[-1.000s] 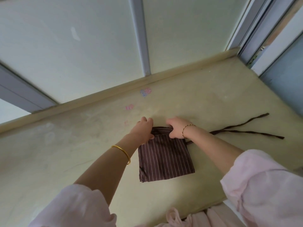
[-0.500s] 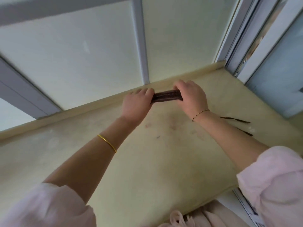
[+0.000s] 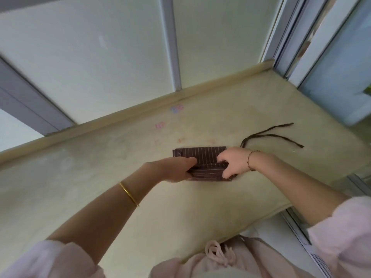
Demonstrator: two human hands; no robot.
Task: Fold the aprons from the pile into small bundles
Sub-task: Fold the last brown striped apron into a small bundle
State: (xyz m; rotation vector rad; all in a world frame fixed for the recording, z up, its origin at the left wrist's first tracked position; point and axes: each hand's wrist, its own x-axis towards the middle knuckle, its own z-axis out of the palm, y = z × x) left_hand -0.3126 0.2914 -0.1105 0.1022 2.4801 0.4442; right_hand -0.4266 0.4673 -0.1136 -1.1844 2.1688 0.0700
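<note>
A dark brown apron (image 3: 200, 157) with thin white stripes lies folded into a small rectangle on the beige counter (image 3: 100, 187). My left hand (image 3: 176, 169) grips its near left edge, fingers closed on the fabric. My right hand (image 3: 232, 163) pinches the near right part, curling a fold over. The apron's two dark ties (image 3: 273, 135) trail loose to the right across the counter.
A raised beige ledge (image 3: 140, 111) and pale window panels with grey frames (image 3: 170, 43) back the counter. A sliding frame (image 3: 301, 47) stands at the right. The counter's front edge runs just before my pink clothing (image 3: 220, 257). Faint pink and blue marks (image 3: 177, 108) dot the surface.
Half a second ago both hands held the apron lifted near the back ledge. Now it lies on the counter nearer me, shorter than a second ago, with the ties curled closer.
</note>
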